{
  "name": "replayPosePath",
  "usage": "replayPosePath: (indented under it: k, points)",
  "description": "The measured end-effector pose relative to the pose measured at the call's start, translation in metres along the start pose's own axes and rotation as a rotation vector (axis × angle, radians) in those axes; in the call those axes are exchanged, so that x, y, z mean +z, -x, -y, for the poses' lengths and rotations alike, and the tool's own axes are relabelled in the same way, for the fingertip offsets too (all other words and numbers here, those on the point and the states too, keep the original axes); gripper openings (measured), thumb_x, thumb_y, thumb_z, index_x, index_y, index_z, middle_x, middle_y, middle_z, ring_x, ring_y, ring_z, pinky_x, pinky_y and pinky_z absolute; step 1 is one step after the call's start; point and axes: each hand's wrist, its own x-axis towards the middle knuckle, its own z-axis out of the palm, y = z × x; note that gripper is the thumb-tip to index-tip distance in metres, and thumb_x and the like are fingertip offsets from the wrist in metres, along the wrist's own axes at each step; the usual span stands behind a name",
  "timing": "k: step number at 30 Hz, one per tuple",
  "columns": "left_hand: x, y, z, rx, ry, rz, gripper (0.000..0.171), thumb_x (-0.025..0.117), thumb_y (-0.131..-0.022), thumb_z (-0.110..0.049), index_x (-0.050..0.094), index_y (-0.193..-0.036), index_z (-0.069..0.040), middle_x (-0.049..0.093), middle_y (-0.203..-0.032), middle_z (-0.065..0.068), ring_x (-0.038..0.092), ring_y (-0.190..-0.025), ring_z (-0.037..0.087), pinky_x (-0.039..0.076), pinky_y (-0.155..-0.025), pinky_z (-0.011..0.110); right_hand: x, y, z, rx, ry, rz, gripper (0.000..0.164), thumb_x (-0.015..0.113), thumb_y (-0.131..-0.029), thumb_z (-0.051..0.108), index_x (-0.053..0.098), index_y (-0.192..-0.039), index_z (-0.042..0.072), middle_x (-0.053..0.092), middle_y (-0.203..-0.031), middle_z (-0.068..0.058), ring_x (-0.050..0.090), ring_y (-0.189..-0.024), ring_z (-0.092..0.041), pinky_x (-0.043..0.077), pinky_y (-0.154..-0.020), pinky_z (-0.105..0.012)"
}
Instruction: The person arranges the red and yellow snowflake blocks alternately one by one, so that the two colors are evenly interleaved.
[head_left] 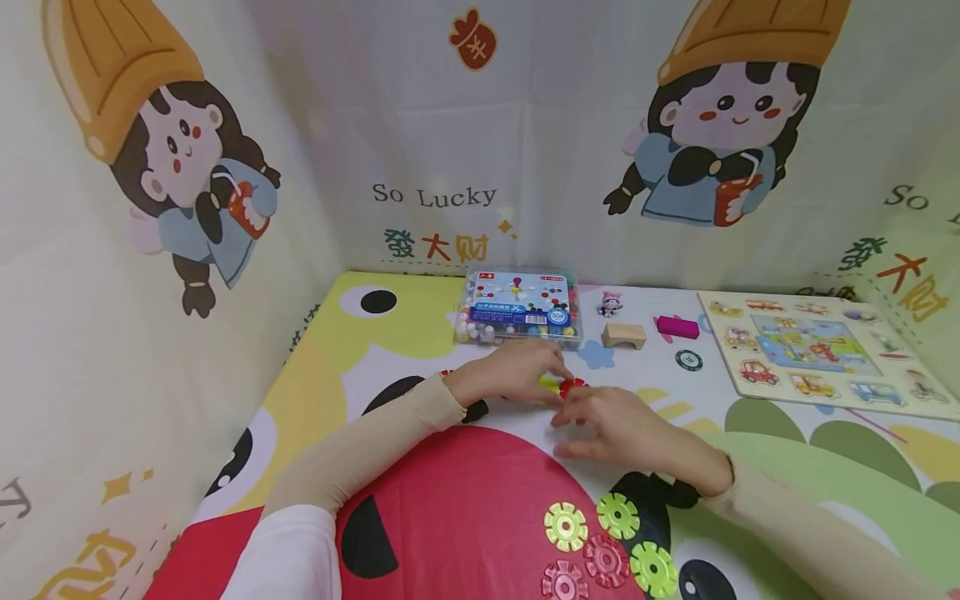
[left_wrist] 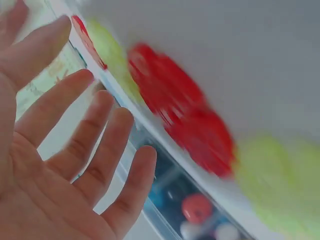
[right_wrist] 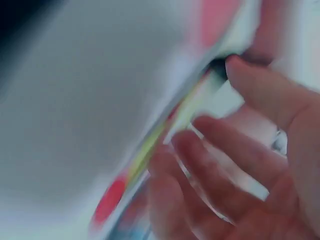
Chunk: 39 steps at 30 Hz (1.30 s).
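Note:
Red and yellow-green notched plastic discs lie in a row on the tablecloth, partly hidden by my hands in the head view. My left hand hovers over this row, near a red disc and a yellow-green disc. In the left wrist view its fingers are spread and hold nothing, beside a red disc and a blurred yellow-green one. Close by on the right, my right hand has loosely bent fingers. The blurred right wrist view shows nothing in its grasp.
Nearer me lie several loose discs, among them a yellow disc and a red disc. Behind my hands stand a clear bead box, a wooden arch block, a magenta block and a small figurine. A puzzle board lies right.

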Motion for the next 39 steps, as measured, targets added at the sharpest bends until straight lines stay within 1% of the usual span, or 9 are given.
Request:
replayPosePath:
  k: [4, 7, 13, 16, 21, 26, 30, 35, 39]
  points:
    - [0.006, -0.01, -0.007, 0.016, -0.004, 0.03, 0.045, 0.068, -0.081, -0.051, 0.063, -0.124, -0.035, 0.06, -0.108, -0.01, 0.052, -0.096, 0.003, 0.044, -0.075, 0.02, 0.006, 0.022, 0.031, -0.126, -0.045, 0.238, 0.048, 0.069, -0.075, 0.059, 0.066, -0.116, 0.034, 0.06, -0.106, 0.014, 0.052, -0.093, 0.0, 0.048, -0.072, -0.023]
    - [0.008, -0.012, -0.009, -0.003, -0.004, 0.05, 0.044, 0.067, -0.082, -0.05, 0.061, -0.125, -0.038, 0.058, -0.108, -0.009, 0.049, -0.095, 0.002, 0.043, -0.073, 0.02, 0.013, 0.033, 0.042, -0.148, -0.019, 0.282, 0.048, 0.07, -0.075, 0.057, 0.064, -0.116, 0.035, 0.056, -0.107, 0.014, 0.048, -0.096, 0.002, 0.048, -0.073, -0.022]
    - [0.007, -0.012, -0.011, -0.015, -0.016, 0.027, 0.042, 0.068, -0.083, -0.046, 0.062, -0.123, -0.037, 0.059, -0.107, -0.008, 0.05, -0.093, 0.003, 0.044, -0.072, 0.02, 0.021, 0.034, 0.046, -0.085, -0.028, 0.244, 0.041, 0.074, -0.072, 0.054, 0.064, -0.105, 0.031, 0.056, -0.101, 0.017, 0.048, -0.092, 0.004, 0.049, -0.076, -0.022]
    - [0.006, -0.013, -0.011, -0.02, -0.01, 0.026, 0.043, 0.069, -0.082, -0.046, 0.062, -0.123, -0.037, 0.059, -0.107, -0.008, 0.051, -0.092, 0.003, 0.043, -0.071, 0.02, 0.021, 0.033, 0.049, -0.124, -0.025, 0.23, 0.04, 0.076, -0.073, 0.05, 0.062, -0.104, 0.03, 0.057, -0.101, 0.017, 0.05, -0.09, 0.005, 0.049, -0.075, -0.023]
    - [0.007, -0.013, -0.013, -0.03, -0.01, 0.035, 0.042, 0.07, -0.082, -0.046, 0.062, -0.122, -0.037, 0.059, -0.108, -0.008, 0.051, -0.093, 0.003, 0.044, -0.07, 0.021, 0.023, 0.036, 0.056, -0.194, -0.058, 0.225, 0.035, 0.076, -0.077, 0.037, 0.067, -0.109, 0.026, 0.061, -0.102, 0.014, 0.053, -0.087, 0.005, 0.05, -0.072, -0.019]
    - [0.009, -0.012, -0.013, -0.043, -0.007, 0.041, 0.043, 0.07, -0.081, -0.046, 0.062, -0.122, -0.037, 0.059, -0.108, -0.008, 0.051, -0.093, 0.003, 0.044, -0.07, 0.021, 0.023, 0.035, 0.055, -0.195, -0.093, 0.246, 0.036, 0.076, -0.077, 0.041, 0.069, -0.11, 0.028, 0.06, -0.105, 0.013, 0.053, -0.091, 0.005, 0.05, -0.074, -0.018]
    - [0.009, -0.012, -0.013, -0.044, 0.008, 0.042, 0.043, 0.07, -0.082, -0.045, 0.061, -0.123, -0.037, 0.059, -0.109, -0.008, 0.05, -0.093, 0.003, 0.043, -0.071, 0.02, 0.023, 0.034, 0.053, -0.2, -0.105, 0.227, 0.035, 0.076, -0.076, 0.043, 0.07, -0.108, 0.029, 0.061, -0.104, 0.014, 0.053, -0.09, 0.005, 0.049, -0.071, -0.016]
    - [0.007, -0.013, -0.014, -0.048, 0.031, 0.04, 0.044, 0.071, -0.082, -0.043, 0.062, -0.124, -0.035, 0.059, -0.108, -0.008, 0.05, -0.092, 0.003, 0.043, -0.071, 0.02, 0.01, 0.029, 0.036, -0.084, -0.116, 0.178, 0.034, 0.078, -0.073, 0.042, 0.07, -0.103, 0.031, 0.062, -0.101, 0.015, 0.054, -0.085, 0.003, 0.048, -0.07, -0.018]
    - [0.007, -0.013, -0.015, -0.049, 0.02, 0.033, 0.042, 0.072, -0.081, -0.042, 0.064, -0.122, -0.034, 0.06, -0.108, -0.007, 0.051, -0.092, 0.004, 0.044, -0.07, 0.021, -0.008, 0.023, -0.005, 0.029, -0.06, 0.05, 0.034, 0.082, -0.069, 0.037, 0.073, -0.1, 0.025, 0.065, -0.094, 0.012, 0.056, -0.078, -0.002, 0.048, -0.066, -0.019]
